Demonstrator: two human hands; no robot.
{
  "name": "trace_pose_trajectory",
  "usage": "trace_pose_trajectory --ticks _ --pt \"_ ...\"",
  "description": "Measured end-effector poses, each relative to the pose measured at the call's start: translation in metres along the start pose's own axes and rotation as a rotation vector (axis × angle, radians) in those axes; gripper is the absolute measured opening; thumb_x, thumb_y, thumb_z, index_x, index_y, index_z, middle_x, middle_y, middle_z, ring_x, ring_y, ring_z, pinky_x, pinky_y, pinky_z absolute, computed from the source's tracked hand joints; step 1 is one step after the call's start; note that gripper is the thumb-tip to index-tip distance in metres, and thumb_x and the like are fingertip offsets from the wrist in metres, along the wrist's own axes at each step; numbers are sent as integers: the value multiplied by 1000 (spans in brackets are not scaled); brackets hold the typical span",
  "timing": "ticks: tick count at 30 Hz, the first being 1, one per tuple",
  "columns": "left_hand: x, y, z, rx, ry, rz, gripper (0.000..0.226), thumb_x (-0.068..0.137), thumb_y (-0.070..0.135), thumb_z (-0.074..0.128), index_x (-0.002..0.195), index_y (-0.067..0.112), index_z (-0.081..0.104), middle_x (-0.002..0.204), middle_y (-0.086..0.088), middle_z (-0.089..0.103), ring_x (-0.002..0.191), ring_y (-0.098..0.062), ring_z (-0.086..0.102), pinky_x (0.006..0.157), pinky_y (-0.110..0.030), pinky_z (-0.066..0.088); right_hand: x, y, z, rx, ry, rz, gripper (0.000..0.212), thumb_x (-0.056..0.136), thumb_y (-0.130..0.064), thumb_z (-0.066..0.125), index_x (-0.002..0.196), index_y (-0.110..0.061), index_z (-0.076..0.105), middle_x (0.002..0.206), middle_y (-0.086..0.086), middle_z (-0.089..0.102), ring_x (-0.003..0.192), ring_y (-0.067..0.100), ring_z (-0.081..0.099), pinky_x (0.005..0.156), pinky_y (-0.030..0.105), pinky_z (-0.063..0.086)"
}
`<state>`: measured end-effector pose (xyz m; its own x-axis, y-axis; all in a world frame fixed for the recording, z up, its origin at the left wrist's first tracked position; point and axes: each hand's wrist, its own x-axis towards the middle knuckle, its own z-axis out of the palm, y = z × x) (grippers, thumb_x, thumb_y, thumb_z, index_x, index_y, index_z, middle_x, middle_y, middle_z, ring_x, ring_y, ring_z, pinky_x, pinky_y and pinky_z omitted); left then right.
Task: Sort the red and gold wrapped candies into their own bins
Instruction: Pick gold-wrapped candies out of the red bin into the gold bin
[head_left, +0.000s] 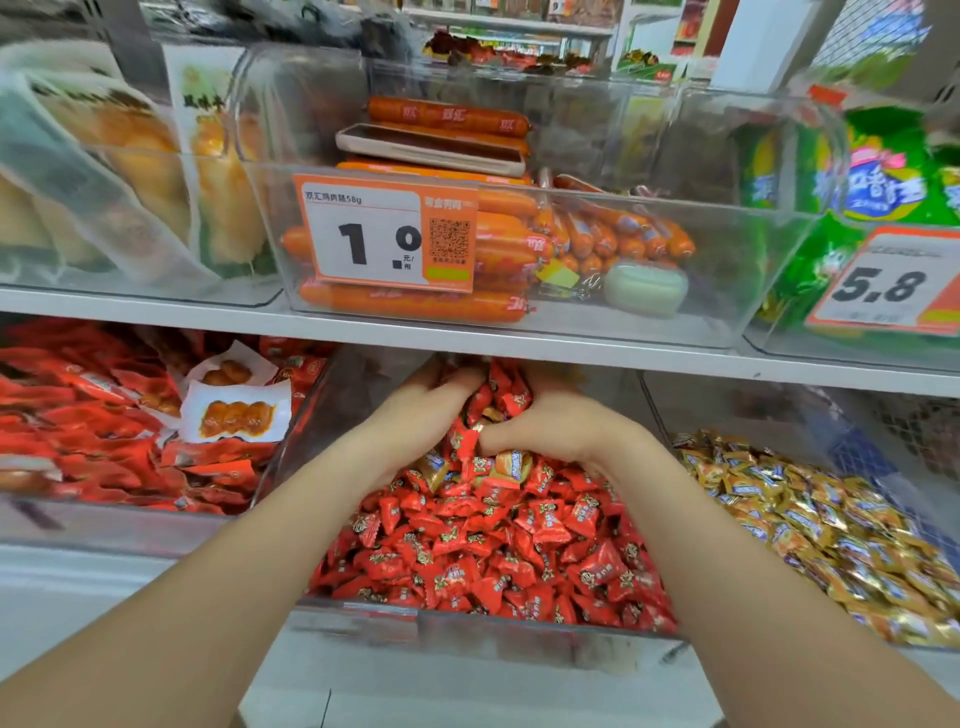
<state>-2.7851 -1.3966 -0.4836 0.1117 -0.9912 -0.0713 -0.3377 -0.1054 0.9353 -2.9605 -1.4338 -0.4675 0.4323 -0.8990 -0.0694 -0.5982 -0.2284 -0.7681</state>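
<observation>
both arms reach forward under the white shelf (571, 353) into the middle bin (467, 631), a clear box on the lower level filled with red candies (498, 545). the left hand (415, 410) and the right hand (556, 428) are close together at the back of that bin, palms turned toward each other, cupping a raised heap of the red candies between them. the left hand's fingers curve into the heap and their tips are buried in the wrappers. the right hand's fingers curl over the top of the heap, and its thumb presses in from the near side. just below the 2 hands, at least 2 stray gold pieces (511, 461) lie mixed among the red ones. the gold candies (810, 514) fill the right bin (769, 405), a clear box standing just beside the middle bin on the same level. on the other side, the left bin (130, 525) holds flat red packets (93, 415) and 2 white-edged packets showing an orange snack. on the upper level a clear box holds orange sausages (452, 117) with a phone (431, 148) lying on top of them. an orange price tag (384, 234) reading 1.0 is fixed to its front, and a pale green round case (644, 288) rests at the bottom of that box. to the right stand green packets (883, 171) behind a second tag (893, 283) reading 5.8.
</observation>
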Motion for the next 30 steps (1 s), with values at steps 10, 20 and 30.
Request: trace_pose_trajectory --ticks 10,20,30 --pt "-61 -12 -22 615 -225 179 54 86 82 38 125 46 47 131 1 50 130 -27 50 113 -50 38 -58 4 -2 -226 -12 -276 85 60 -43 82 137 -48 47 130 -7 60 121 8 57 109 35 47" --pt "-81 -17 -32 838 -459 153 99 57 62 83 140 50 31 117 6 41 121 -25 47 101 -44 48 -79 15 1 -655 -356 -153 109 54 -71 84 143 -66 22 134 -6 36 125 28 52 107 52 49" --pt "-72 -33 -7 1106 -213 191 109 61 69 80 148 42 20 132 1 35 118 -45 47 96 -59 47 -66 19 27 -1007 -190 -138 136 52 -74 83 157 -43 3 152 15 25 124 48 50 108 58 42"
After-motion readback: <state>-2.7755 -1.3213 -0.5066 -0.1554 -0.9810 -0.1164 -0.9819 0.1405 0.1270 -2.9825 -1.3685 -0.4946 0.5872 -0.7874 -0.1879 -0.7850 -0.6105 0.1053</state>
